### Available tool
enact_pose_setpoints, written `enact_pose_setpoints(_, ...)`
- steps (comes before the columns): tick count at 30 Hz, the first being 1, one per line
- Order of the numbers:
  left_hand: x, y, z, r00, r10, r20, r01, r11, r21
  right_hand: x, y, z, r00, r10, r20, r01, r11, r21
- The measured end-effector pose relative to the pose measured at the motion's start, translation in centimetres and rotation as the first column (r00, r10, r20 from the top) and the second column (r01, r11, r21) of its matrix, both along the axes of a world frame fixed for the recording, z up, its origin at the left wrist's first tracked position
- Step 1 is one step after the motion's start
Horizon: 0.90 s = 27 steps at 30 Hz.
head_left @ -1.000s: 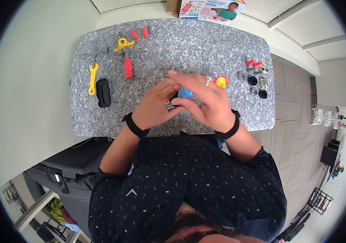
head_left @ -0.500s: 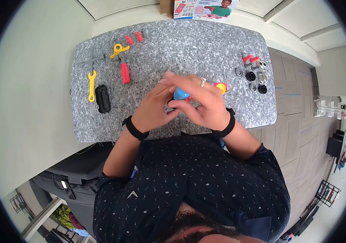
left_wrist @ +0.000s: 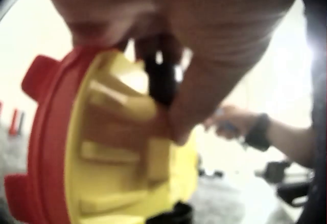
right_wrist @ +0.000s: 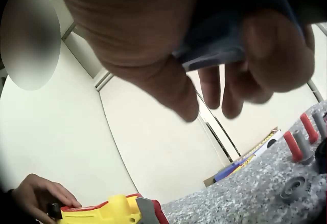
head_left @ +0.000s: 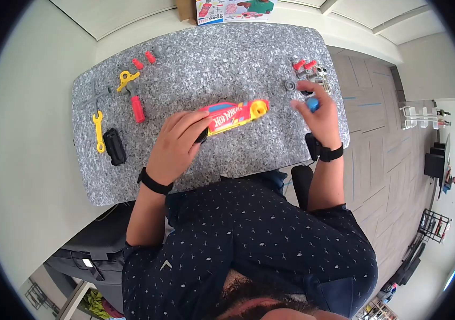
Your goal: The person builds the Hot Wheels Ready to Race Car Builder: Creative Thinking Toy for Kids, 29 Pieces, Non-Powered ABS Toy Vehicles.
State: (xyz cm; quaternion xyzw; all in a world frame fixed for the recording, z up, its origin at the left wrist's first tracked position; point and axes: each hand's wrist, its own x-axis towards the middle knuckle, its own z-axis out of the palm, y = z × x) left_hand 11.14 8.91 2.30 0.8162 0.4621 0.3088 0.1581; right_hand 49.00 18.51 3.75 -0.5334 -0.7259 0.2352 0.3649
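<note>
Left hand (head_left: 176, 141) grips toy car (head_left: 230, 117), which juts rightward from it. Right hand (head_left: 321, 118) curls round blue piece (head_left: 312, 104), thumb and forefinger apart near grey ring (head_left: 290, 85). Probably best: steady car, palm blue piece.

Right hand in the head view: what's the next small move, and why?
Probably lower the right hand and pinch the grey ring. Its thumb and forefinger are spread apart near that ring and look free, with the blue piece tucked in the palm. The left hand holds the toy car, so the right needn't steady it.
</note>
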Motion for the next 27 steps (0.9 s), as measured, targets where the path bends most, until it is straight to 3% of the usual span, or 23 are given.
enact_pose_setpoints(3,-0.9,0.0,0.7,0.999,0.015,-0.035,-0.016,1.000,-0.021,-3.5,-1.6,-0.2,0.980,0.195,-0.036,-0.199,0.966,-0.166)
enact_pose_setpoints(6,-1.8,-0.3,1.3,0.992,0.055,-0.111,-0.059,0.998,-0.034,-5.4,-2.0,-0.9,0.956,0.270,-0.116,-0.292,0.923,-0.252)
enact_pose_setpoints(9,-0.3,-0.9,3.5,0.971,0.093,-0.220,-0.112,0.991,-0.078,-6.6,-1.8,-2.1,0.900,0.368,-0.234,-0.413,0.893,-0.181)
enact_pose_setpoints(14,4.4,-0.3,2.5,0.939,0.166,-0.302,-0.186,0.982,-0.041,-8.2,-2.2,-2.3,0.872,0.415,-0.259,-0.466,0.866,-0.182)
enact_pose_setpoints(18,6.6,0.5,-0.9,0.940,0.209,-0.271,-0.219,0.976,-0.006,-6.8,-1.6,-2.1,0.931,0.353,-0.088,-0.362,0.925,-0.119)
enact_pose_setpoints(20,6.9,0.7,-1.1,0.945,0.218,-0.243,-0.227,0.974,-0.005,-4.4,0.0,-3.2,0.985,0.120,0.126,-0.117,0.993,-0.035)
enact_pose_setpoints(21,6.9,0.7,-1.0,0.951,0.218,-0.221,-0.226,0.974,-0.011,-3.1,0.8,-3.9,0.975,-0.005,0.222,0.000,1.000,0.023)
enact_pose_setpoints(23,6.8,0.3,-1.0,0.957,0.217,-0.191,-0.224,0.974,-0.017,-0.7,2.7,-5.2,0.926,-0.115,0.360,0.086,0.992,0.096)
enact_pose_setpoints(27,6.7,0.4,-1.3,0.962,0.219,-0.163,-0.221,0.975,0.005,1.5,4.3,-5.2,0.815,-0.300,0.496,0.307,0.949,0.070)
